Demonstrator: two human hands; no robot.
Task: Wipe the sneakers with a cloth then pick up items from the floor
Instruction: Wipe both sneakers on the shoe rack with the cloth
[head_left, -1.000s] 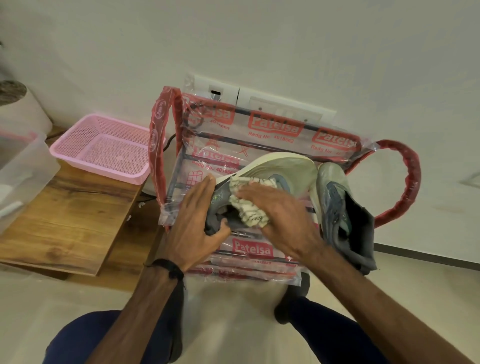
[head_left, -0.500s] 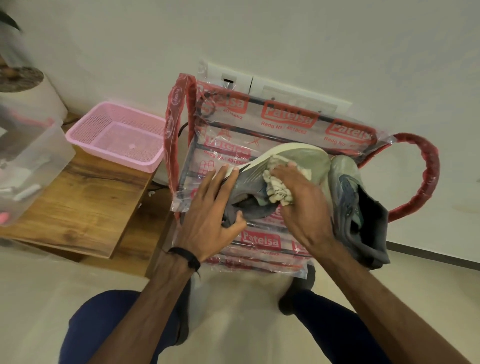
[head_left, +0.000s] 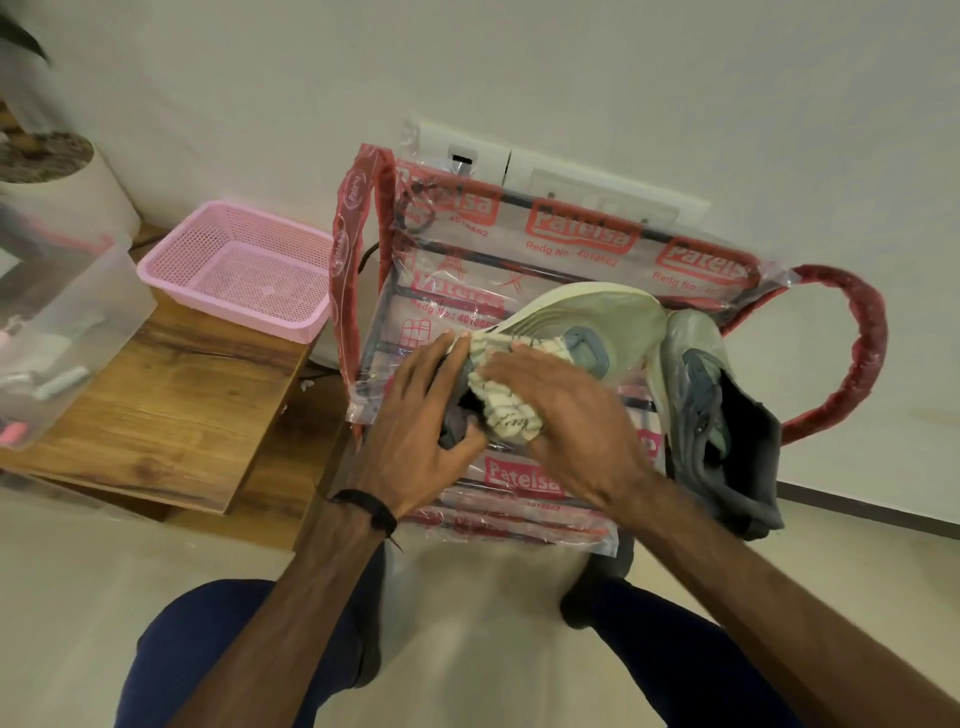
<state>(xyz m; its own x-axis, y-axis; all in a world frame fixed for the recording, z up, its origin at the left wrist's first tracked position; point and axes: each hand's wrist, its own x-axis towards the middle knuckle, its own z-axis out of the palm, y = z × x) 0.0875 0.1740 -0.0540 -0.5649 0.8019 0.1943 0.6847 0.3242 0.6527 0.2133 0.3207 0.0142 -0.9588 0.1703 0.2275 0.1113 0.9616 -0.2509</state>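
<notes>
Step in hand: wiping the first sneaker; the floor pick-up is not yet begun, by my judgement.
Left hand (head_left: 415, 431): gripping the dark collar end of the sneaker, thumb curling under it, fingers lying along its side, steadying it.
Right hand (head_left: 566, 421): pressing the cloth onto the shoe, fingers spread over the bunched fabric and curling round it.
Cloth (head_left: 506, 410): cream with dark stripes, bunched, lying under the right palm and touching the left fingertips.
Sneaker being wiped (head_left: 587, 322): grey upper, pale sole turned up, tilting on its side beyond both hands, resting on the rack.
Second sneaker (head_left: 701, 379): lying just right of the right hand, touching the first; I judge it is waiting its turn.
Rack (head_left: 519, 244): plastic-wrapped metal frame printed in red, standing under and beyond the hands, against the wall.
Pink basket (head_left: 239, 270): sitting well left of the left hand on a wooden board (head_left: 171, 410).
Clear bin (head_left: 67, 332): further left, contents blurred.
Change: half a second ago the cloth was higher, near the sole; it is now sitting back toward the collar, close to the left thumb.
Meaning: the stroke is working back and forth along the upper, so the wiping is under way, not finishing.
</notes>
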